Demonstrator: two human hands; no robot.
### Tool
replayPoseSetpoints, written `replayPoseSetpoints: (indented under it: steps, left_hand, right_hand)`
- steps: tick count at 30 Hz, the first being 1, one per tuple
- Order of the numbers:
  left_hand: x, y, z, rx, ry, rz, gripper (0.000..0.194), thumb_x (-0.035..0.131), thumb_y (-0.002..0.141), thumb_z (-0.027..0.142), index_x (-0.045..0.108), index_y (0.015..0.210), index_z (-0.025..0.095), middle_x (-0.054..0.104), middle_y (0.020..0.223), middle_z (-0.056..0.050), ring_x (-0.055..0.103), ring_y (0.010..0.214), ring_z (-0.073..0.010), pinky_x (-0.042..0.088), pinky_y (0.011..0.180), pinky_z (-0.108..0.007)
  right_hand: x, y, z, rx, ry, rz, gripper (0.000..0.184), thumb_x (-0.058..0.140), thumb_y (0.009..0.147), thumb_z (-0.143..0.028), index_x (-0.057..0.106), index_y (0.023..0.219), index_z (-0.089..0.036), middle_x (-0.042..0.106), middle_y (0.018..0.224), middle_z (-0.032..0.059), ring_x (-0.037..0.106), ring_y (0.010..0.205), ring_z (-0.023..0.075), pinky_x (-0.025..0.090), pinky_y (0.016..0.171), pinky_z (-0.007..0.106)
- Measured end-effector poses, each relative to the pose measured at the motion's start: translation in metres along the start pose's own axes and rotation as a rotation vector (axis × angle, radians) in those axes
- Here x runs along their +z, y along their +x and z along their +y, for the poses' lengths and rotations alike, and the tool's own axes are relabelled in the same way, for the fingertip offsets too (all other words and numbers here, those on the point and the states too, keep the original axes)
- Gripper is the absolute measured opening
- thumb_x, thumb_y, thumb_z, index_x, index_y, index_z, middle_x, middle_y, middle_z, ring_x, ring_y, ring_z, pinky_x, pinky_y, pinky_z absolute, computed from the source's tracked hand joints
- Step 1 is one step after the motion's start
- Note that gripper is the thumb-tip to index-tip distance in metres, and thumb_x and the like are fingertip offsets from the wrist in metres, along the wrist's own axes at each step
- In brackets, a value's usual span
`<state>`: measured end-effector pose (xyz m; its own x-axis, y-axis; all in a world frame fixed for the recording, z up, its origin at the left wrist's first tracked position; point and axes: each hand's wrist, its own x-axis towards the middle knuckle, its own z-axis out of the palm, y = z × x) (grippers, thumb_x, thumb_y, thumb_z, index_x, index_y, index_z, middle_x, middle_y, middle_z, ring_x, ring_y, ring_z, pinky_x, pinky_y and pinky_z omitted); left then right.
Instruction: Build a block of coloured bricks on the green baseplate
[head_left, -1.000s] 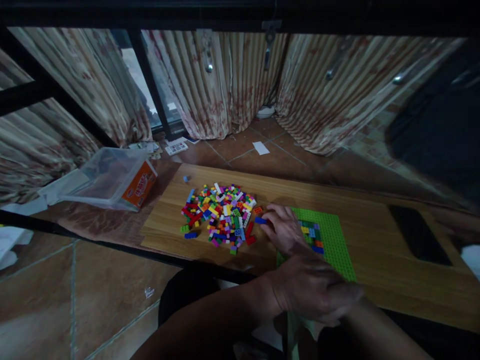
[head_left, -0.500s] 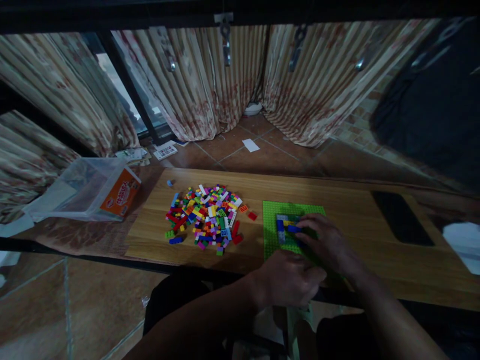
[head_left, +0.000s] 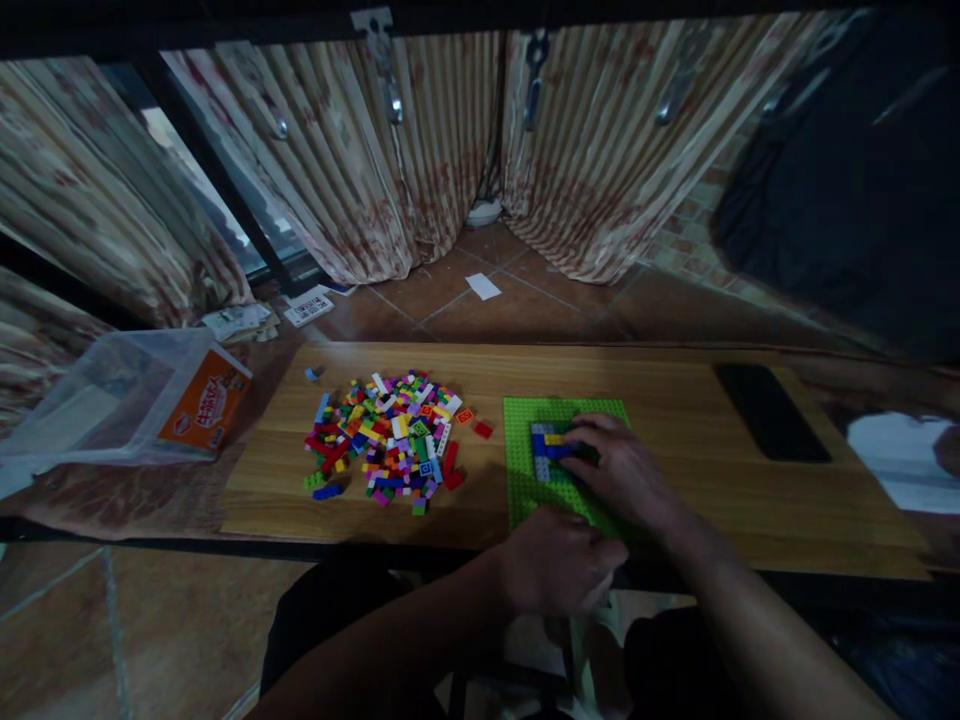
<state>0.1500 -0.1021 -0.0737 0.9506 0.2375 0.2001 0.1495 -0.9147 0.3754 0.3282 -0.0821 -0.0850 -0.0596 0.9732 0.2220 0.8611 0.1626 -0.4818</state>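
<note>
Setting bricks on a studded green baseplate (head_left: 519,500), at what looks like an early stage. The right hand (head_left: 624,465), over the baseplate, appears to grasp the end of a blue brick (head_left: 557,452) between its fingertips; whether that brick is seated on the studs cannot be told. Just beside it, on the baseplate, stands a small cluster of gray, blue and yellow bricks (head_left: 541,470) (part of it may be covered by the fingers). The left hand (head_left: 559,560) is curled at the baseplate's near edge, its fingertips hidden, so its grip cannot be judged. Left of the baseplate, a large multicolored pile (head_left: 397,430) remains unplaced, with one flat red brick (head_left: 483,429) between; farther left is a clear bin (head_left: 206,405).
</note>
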Motion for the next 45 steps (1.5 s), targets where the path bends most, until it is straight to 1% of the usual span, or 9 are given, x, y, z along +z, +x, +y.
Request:
replayPoseSetpoints:
  steps: [4,7,11,16,23,28,32,39,45]
  left_hand:
    - [-0.006,0.001,-0.005,-0.044,0.006,0.029,0.018,0.043,0.089,0.022,0.059,0.087,0.016,0.065,0.071,-0.003,0.062,0.069,-0.0164,0.046,0.06,-0.027]
    - [-0.013,0.002,-0.014,-0.195,0.024,0.115,0.02,0.04,0.09,0.019,0.058,0.081,0.017,0.065,0.07,-0.003,0.062,0.067,-0.0156,0.047,0.061,-0.027]
    - [-0.025,0.001,-0.026,-0.379,-0.01,0.231,0.024,0.038,0.094,0.022,0.062,0.092,0.019,0.071,0.082,-0.003,0.065,0.075,-0.0147,0.049,0.07,-0.026]
    - [-0.034,-0.001,-0.033,-0.494,-0.006,0.204,0.024,0.04,0.094,0.025,0.064,0.096,0.021,0.072,0.086,-0.002,0.066,0.08,-0.0154,0.05,0.073,-0.026]
    - [-0.043,-0.004,-0.043,-0.712,0.017,0.225,0.026,0.044,0.093,0.026,0.063,0.109,0.022,0.07,0.101,-0.004,0.066,0.088,-0.0187,0.052,0.076,-0.031]
    - [-0.04,-0.003,-0.047,-0.688,-0.012,0.217,0.024,0.047,0.091,0.025,0.065,0.106,0.021,0.066,0.101,-0.004,0.061,0.093,-0.0186,0.051,0.083,-0.031]
    - [-0.033,0.0,-0.048,-0.623,-0.009,0.196,0.023,0.049,0.09,0.025,0.067,0.104,0.021,0.062,0.099,-0.005,0.057,0.095,-0.0192,0.048,0.088,-0.033]
    - [-0.023,0.0,-0.043,-0.598,0.038,0.191,0.024,0.052,0.089,0.028,0.068,0.106,0.023,0.057,0.108,-0.007,0.051,0.104,-0.0229,0.04,0.099,-0.042]
    - [-0.019,0.002,-0.039,-0.609,0.061,0.16,0.027,0.053,0.088,0.033,0.066,0.11,0.024,0.054,0.116,-0.01,0.048,0.108,-0.0271,0.038,0.098,-0.048]
  right_hand:
    - [0.0,0.002,0.001,0.032,0.012,0.009,0.017,0.068,0.075,-0.026,0.07,0.092,-0.025,0.061,0.11,0.0071,0.057,0.107,0.0264,0.048,0.094,0.047]
    - [-0.001,0.002,0.003,0.03,0.018,0.004,0.018,0.069,0.075,-0.026,0.07,0.092,-0.024,0.061,0.11,0.0076,0.057,0.106,0.0265,0.048,0.093,0.047]
    - [0.001,0.001,0.002,-0.011,0.02,0.004,0.016,0.066,0.077,-0.027,0.071,0.093,-0.024,0.062,0.11,0.0085,0.057,0.108,0.0276,0.048,0.092,0.047]
    - [-0.009,0.002,0.0,-0.005,0.069,-0.001,0.012,0.064,0.081,-0.03,0.071,0.088,-0.024,0.063,0.111,0.0077,0.058,0.107,0.026,0.047,0.094,0.045]
    - [-0.038,-0.004,0.017,0.166,0.266,0.01,0.018,0.068,0.078,-0.04,0.07,0.089,-0.026,0.065,0.103,0.0043,0.063,0.098,0.0229,0.047,0.092,0.043]
    - [-0.023,-0.007,0.013,0.125,0.253,-0.055,0.015,0.071,0.075,-0.034,0.072,0.09,-0.028,0.062,0.112,0.0039,0.06,0.107,0.0231,0.045,0.097,0.045]
    - [-0.009,-0.008,0.01,0.114,0.173,-0.033,0.014,0.072,0.074,-0.026,0.073,0.087,-0.028,0.06,0.115,0.0052,0.057,0.11,0.0239,0.045,0.097,0.048]
    - [-0.012,-0.011,0.015,0.178,0.092,0.009,0.023,0.071,0.072,-0.025,0.072,0.095,-0.028,0.061,0.119,0.0069,0.057,0.112,0.0263,0.045,0.097,0.051]
    - [-0.017,-0.008,0.016,0.264,0.088,0.005,0.011,0.065,0.076,-0.032,0.069,0.08,-0.023,0.068,0.091,0.0044,0.063,0.087,0.0223,0.05,0.081,0.041]
